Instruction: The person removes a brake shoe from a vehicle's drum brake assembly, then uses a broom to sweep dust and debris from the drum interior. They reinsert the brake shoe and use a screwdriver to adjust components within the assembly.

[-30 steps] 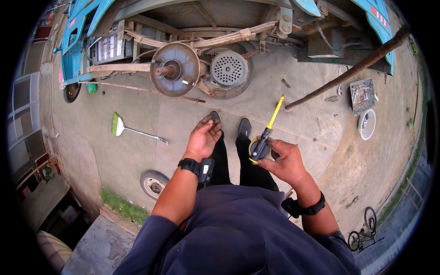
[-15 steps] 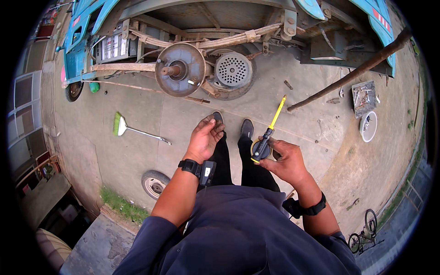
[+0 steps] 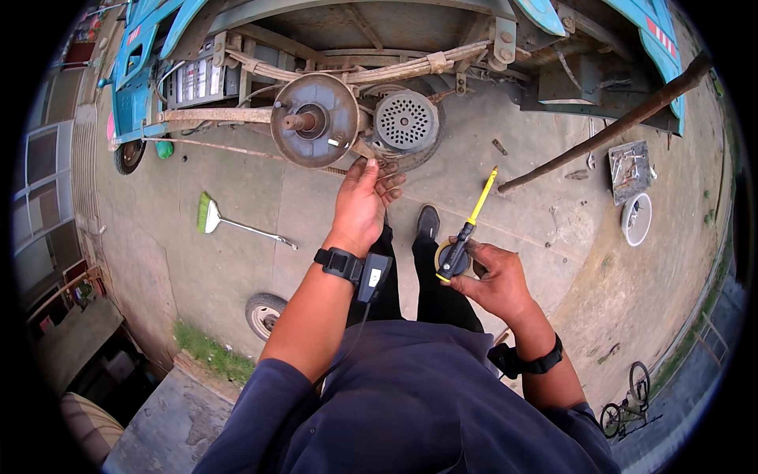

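My right hand is closed on a tape measure with a dark, yellow-edged case. Its yellow blade sticks out stiffly away from me over the concrete. My left hand is raised in front of my legs, fingers apart and slightly curled, with nothing visible in it. Beyond its fingertips is a rusty round wheel hub plate with a stub axle jutting from its middle. A grey round cover full of holes lies just right of that plate, over a tire.
A blue truck with leaf springs spans the far side. A long wooden pole slants down at right, near a tool tray and white bucket. A broom and loose wheel lie at left.
My left hand has moved forward and slightly right, closer to the hub plate, and its fingers have spread. The right hand with the tape measure has hardly moved.
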{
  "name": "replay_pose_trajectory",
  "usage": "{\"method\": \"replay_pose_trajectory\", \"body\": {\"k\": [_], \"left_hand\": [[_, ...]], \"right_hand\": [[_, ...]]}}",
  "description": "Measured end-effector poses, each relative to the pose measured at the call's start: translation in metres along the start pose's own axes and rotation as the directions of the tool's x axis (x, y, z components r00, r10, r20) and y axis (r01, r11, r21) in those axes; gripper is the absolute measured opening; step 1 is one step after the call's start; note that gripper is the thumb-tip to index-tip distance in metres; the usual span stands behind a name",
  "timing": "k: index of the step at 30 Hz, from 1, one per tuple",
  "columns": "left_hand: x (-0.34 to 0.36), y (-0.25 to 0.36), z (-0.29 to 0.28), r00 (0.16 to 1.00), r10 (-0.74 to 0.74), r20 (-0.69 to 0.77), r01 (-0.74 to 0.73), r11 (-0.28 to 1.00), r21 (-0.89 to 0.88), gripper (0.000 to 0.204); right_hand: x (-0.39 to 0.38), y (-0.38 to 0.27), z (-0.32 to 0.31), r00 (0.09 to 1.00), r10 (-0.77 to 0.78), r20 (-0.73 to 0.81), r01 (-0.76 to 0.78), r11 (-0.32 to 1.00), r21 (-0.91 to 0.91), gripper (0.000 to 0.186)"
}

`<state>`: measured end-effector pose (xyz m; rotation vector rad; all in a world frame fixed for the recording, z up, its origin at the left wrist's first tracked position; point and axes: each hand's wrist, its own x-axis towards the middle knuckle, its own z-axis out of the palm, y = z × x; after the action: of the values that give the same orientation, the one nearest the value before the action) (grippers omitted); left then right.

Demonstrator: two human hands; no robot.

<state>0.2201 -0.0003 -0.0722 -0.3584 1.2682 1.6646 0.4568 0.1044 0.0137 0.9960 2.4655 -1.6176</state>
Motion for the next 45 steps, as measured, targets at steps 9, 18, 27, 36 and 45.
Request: {"method": "replay_pose_trajectory", "body": {"k": [9, 18, 27, 36, 45], "left_hand": [[0.002, -0.003, -0.003, 0.997, 0.023, -0.067, -0.016, 0.995, 0.096, 0.026], [-0.018, 0.024, -0.029, 0.991, -0.022, -0.133, 0.056, 0.963, 0.263, 0.027], [-0.011, 0.03, -0.049, 0.985, 0.084, -0.148, -0.025, 0.933, 0.36, 0.027], [-0.003, 0.045, -0.053, 0.962, 0.183, -0.202, -0.094, 0.918, 0.384, 0.021], [0.007, 0.058, -0.057, 0.946, 0.251, -0.206, -0.146, 0.896, 0.42, 0.022]], "right_hand": [[0.001, 0.002, -0.001, 1.0, 0.02, 0.001, -0.02, 1.0, 0.005, 0.061], [0.003, 0.002, -0.003, 0.998, 0.054, 0.021, -0.054, 0.999, 0.005, 0.067], [0.008, -0.006, -0.007, 0.989, 0.125, 0.076, -0.126, 0.992, 0.005, 0.066], [0.007, 0.004, -0.002, 0.997, 0.068, 0.038, -0.07, 0.997, 0.039, 0.065], [0.009, 0.0, -0.003, 0.998, 0.06, 0.036, -0.061, 0.998, 0.019, 0.067]]}}
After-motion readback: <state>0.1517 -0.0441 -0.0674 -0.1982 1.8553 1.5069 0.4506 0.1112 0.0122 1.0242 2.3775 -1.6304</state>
